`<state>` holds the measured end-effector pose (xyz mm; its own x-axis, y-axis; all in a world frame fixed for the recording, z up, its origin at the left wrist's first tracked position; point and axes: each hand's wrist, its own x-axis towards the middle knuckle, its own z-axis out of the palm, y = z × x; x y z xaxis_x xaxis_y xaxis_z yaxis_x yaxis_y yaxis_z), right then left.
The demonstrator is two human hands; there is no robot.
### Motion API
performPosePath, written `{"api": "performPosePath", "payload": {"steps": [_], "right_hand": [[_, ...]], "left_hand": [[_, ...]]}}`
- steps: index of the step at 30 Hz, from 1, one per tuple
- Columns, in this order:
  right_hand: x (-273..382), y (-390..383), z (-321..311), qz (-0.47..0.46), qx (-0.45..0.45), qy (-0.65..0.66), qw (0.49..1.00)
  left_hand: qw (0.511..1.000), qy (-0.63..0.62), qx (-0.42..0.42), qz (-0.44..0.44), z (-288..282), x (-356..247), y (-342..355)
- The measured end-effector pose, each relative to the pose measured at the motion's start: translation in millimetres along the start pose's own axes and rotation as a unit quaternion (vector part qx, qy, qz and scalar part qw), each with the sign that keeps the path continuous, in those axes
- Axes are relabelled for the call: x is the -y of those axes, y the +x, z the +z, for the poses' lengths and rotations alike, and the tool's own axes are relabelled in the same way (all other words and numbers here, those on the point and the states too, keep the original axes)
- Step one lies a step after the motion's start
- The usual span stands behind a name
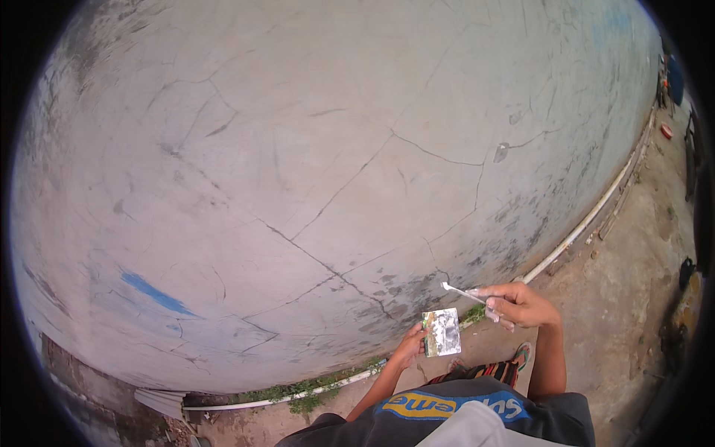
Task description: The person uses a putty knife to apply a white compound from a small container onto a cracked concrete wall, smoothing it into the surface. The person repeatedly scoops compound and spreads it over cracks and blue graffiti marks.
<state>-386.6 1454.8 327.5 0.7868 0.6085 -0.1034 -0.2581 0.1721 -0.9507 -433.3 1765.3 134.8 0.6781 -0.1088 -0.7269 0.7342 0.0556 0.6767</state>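
Your left hand [409, 347] has its grip clamped on a mortar-smeared square board [442, 331]. Your right hand [521, 304] pinches a thin scraper [463, 292], close to the cracked wall [313, 186].

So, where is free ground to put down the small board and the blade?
Bare concrete ground lies right of the right hand, between the white pipe and the dark clutter at the far right. Under the left hand, feet, weeds and pipe crowd the wall foot.

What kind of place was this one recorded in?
Most likely outdoors, at the foot of a building's outer wall: a large cracked, stained plaster wall, a white pipe running along its base with weeds beside it, and bare concrete ground underfoot.
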Motion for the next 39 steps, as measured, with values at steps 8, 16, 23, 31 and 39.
{"api": "performPosePath", "payload": {"steps": [8, 16, 23, 31, 39], "right_hand": [[-194, -11, 29, 0.152, -0.074, 0.461, 0.871], [-145, 4, 26, 0.133, 0.001, 0.339, 0.931], [-130, -46, 7, 0.133, -0.027, 0.304, 0.943], [-176, -142, 6, 0.191, -0.084, 0.423, 0.882], [-156, -139, 20, 0.151, -0.118, 0.376, 0.907]], "left_hand": [[0.999, 0.035, -0.013, -0.014, -13, 33, 41], [0.998, -0.056, -0.019, 0.034, 22, 27, 14], [0.985, -0.167, -0.039, 0.026, 58, 75, -21], [0.978, -0.205, -0.027, 0.03, 104, 125, -63], [0.969, -0.231, -0.078, 0.04, 75, 130, -105]]}}
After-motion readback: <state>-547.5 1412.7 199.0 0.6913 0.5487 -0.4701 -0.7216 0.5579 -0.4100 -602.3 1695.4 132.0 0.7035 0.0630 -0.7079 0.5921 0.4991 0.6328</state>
